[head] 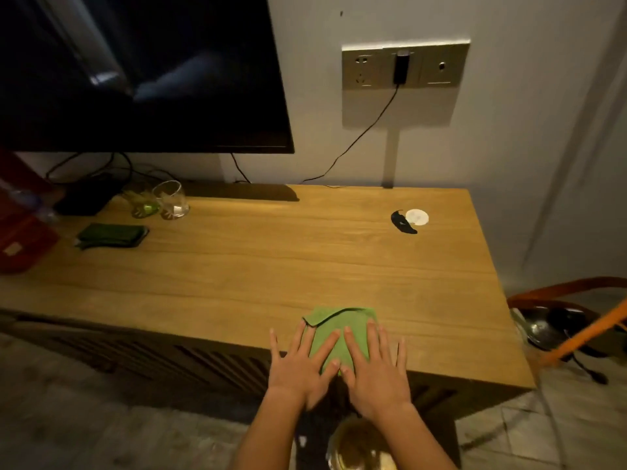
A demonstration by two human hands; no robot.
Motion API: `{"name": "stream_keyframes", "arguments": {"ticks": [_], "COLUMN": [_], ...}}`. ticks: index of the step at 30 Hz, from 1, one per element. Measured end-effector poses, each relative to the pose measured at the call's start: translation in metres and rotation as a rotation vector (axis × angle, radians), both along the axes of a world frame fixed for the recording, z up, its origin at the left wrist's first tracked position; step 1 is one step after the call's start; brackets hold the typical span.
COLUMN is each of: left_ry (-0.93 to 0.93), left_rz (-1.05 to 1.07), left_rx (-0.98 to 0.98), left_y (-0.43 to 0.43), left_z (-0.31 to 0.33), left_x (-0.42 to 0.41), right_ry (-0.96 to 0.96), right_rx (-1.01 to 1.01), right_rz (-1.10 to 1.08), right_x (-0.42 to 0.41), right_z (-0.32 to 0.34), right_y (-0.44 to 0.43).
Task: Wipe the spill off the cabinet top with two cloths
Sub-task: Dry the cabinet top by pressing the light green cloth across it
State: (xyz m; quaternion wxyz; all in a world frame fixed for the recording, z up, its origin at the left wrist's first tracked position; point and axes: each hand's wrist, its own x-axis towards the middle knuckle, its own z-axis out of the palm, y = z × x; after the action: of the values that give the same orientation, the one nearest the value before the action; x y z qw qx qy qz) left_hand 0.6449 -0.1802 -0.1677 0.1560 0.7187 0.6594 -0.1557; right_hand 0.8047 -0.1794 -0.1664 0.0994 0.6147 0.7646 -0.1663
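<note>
A light green cloth [339, 325] lies flat near the front edge of the wooden cabinet top [271, 259]. My left hand [302, 364] and my right hand [373, 371] both rest palm down on the cloth's near part, fingers spread and side by side. A darker green folded cloth [112, 235] lies at the far left of the cabinet top, away from both hands. No spill is plainly visible on the wood.
A dark television [135, 72] hangs above the back left. Two glasses [159, 201] stand near its base beside a black box [84, 198]. A black object and a white disc [416, 217] lie at the back right. A chair [576, 320] stands right of the cabinet.
</note>
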Motion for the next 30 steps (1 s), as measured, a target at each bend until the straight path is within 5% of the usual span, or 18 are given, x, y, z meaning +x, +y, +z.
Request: {"name": "stream_keyframes", "arguments": {"ticks": [10, 16, 22, 26, 30], "left_ry": [0.016, -0.067, -0.103, -0.056, -0.022], "left_rz": [0.026, 0.049, 0.038, -0.066, -0.099], "left_rx": [-0.047, -0.013, 0.017, 0.104, 0.056], "left_y": [0.021, 0.039, 0.029, 0.024, 0.014], "left_z": [0.002, 0.003, 0.001, 0.017, 0.002], "left_x": [-0.198, -0.246, -0.321, -0.353, -0.367], "right_ry": [0.047, -0.086, 0.104, -0.135, -0.004], "right_rx": [-0.022, -0.081, 0.106, -0.044, 0.042], "right_rz": [0.05, 0.074, 0.085, 0.23, 0.176], "right_x": [-0.19, -0.243, -0.306, -0.329, -0.332], "right_z": [-0.003, 0.008, 0.016, 0.015, 0.021], "right_y": [0.028, 0.053, 0.044, 0.042, 0.028]}}
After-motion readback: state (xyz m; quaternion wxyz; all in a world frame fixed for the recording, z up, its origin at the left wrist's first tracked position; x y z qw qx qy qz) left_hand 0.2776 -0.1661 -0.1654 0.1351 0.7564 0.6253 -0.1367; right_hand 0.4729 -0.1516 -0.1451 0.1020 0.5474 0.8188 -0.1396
